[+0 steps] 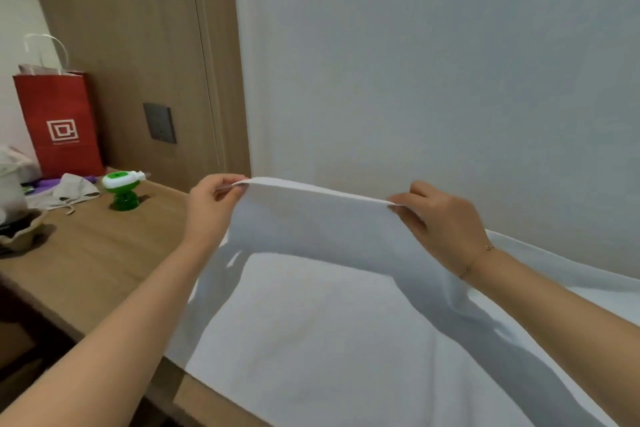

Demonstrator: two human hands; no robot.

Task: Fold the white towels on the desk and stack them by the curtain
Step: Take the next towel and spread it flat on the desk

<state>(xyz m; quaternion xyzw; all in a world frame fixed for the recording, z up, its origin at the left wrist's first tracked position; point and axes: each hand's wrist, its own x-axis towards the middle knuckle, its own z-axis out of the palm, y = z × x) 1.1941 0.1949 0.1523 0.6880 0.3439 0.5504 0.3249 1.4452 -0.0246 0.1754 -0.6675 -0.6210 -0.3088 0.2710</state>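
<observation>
A white towel (311,305) lies spread over the wooden desk (104,253), its far edge lifted off the surface. My left hand (207,208) pinches the far left corner of that edge. My right hand (440,222) pinches the far right corner, so the edge is stretched taut between both hands above the desk. The rest of the towel hangs down and lies flat toward me, with its near edge over the desk's front. A pale curtain (433,62) hangs directly behind the towel. More white cloth (571,267) lies along the curtain's foot at the right.
At the desk's left stand a red paper bag (59,121), a green and white bottle-like object (123,189), a crumpled grey cloth (69,191) and a beige bowl-like item (20,236). A wall socket (159,123) sits on the wooden panel behind.
</observation>
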